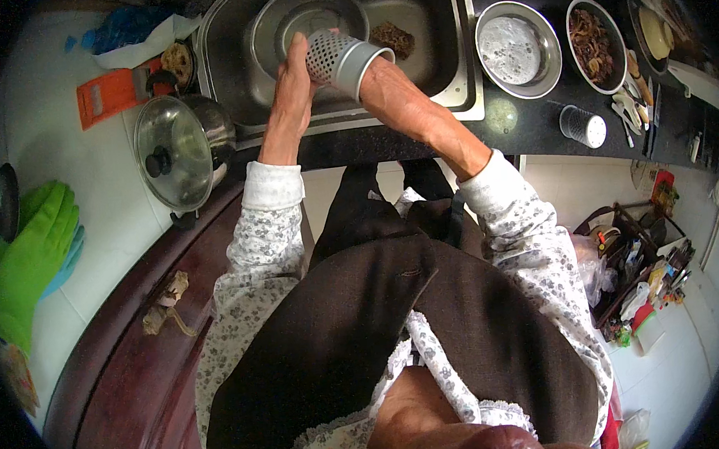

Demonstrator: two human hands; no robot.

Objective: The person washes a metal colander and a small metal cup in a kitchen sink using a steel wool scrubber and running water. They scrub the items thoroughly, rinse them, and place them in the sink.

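Note:
Over the sink (438,96), my left hand (290,97) grips a silver perforated utensil holder (331,59) by its side, thumb up along the wall. The holder is tipped, with its open smooth rim facing right. My right hand (380,83) reaches into that opening past the wrist; its fingers are hidden inside. Under the holder, a round metal basin (270,36) sits in the sink. Right of it lies a tangled brown scouring pad (392,40). A similar perforated holder (581,126) lies on its side on the dark counter to the right.
A steel bowl of sudsy water (513,50) and a bowl of brown food pieces (594,41) stand right of the sink. Cutlery (633,113) lies near them. At left are a glass-lidded pot (174,149), an orange grater (109,96) and green rubber gloves (36,252).

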